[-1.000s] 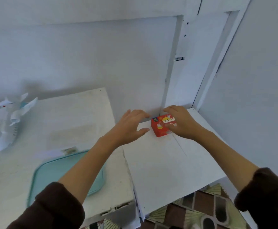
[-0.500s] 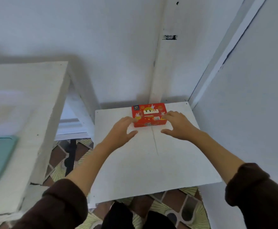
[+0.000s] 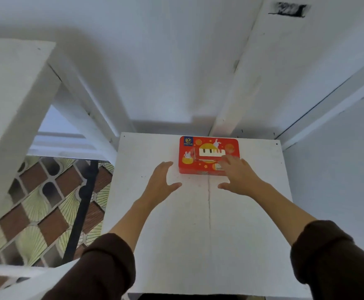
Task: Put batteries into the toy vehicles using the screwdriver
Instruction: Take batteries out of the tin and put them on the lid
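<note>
A red tin box with a piano picture and rabbits on its lid lies flat near the far edge of a low white table. My right hand rests with straight fingers on the box's near right corner. My left hand hovers open just left of the box, fingers spread, a small gap between them and the box's left side. No toy vehicle, battery or screwdriver is in view.
A taller white table stands to the left, with patterned floor tiles and a black pole in the gap between. White walls close in behind and to the right of the low table.
My head has moved closer and to the right, so the tall table and teal tray slid out left. The box now lies flat with its lid up. My left hand has come off it.
</note>
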`<state>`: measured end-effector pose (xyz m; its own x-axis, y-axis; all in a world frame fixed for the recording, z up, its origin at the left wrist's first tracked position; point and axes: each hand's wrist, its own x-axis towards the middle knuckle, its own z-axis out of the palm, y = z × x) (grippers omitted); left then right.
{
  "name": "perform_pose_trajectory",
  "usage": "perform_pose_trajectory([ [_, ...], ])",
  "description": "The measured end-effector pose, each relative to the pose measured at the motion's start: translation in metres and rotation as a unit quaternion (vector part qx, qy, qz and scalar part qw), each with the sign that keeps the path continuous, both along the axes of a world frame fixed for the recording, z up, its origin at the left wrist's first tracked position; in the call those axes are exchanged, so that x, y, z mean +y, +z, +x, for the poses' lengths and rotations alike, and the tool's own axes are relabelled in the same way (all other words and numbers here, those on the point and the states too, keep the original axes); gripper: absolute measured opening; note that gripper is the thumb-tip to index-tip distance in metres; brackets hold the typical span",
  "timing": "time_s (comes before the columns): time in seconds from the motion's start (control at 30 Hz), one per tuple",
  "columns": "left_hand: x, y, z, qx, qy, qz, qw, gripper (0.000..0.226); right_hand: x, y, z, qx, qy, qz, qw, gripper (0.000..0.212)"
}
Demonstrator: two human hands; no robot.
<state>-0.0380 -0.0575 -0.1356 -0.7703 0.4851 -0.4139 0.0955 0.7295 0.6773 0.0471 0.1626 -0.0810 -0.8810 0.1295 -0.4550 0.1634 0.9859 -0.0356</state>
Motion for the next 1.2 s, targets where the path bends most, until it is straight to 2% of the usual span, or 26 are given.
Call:
perform_pose_trajectory([
  [0.1,0.014,-0.035,-0.014,-0.016,0.0,-0.015,1.0,0.083,0.012,-0.025,-0.026,-0.016,0.023,0.009,1.0,0.08],
  [0.23,0.025,-0.077,-0.022,0.045,-0.032,-0.076,0.996,0.091,0.024,-0.062,-0.056,-0.037,0.067,0.041,0.996,0.109],
  [0.4,0.036,-0.111,-0.027,0.063,-0.046,-0.117,0.99,0.096,0.043,-0.083,-0.082,-0.049,0.081,0.027,0.995,0.127],
  [0.6,0.053,-0.136,-0.036,0.115,0.016,-0.095,0.989,0.095,0.046,-0.099,-0.094,-0.065,0.062,0.005,0.996,0.128],
  [0.73,0.056,-0.149,-0.032,0.158,0.069,-0.061,0.983,0.079,0.041,-0.105,-0.095,-0.062,0.069,0.029,0.995,0.127],
  [0.93,0.058,-0.155,-0.028,0.195,0.066,-0.074,0.976,0.071,0.042,-0.099,-0.105,-0.089,0.077,0.014,0.993,0.123],
  [1.2,0.058,-0.151,-0.026,0.176,0.057,-0.088,0.979,0.077,0.053,-0.086,-0.114,-0.122,0.081,-0.055,0.988,0.121],
])
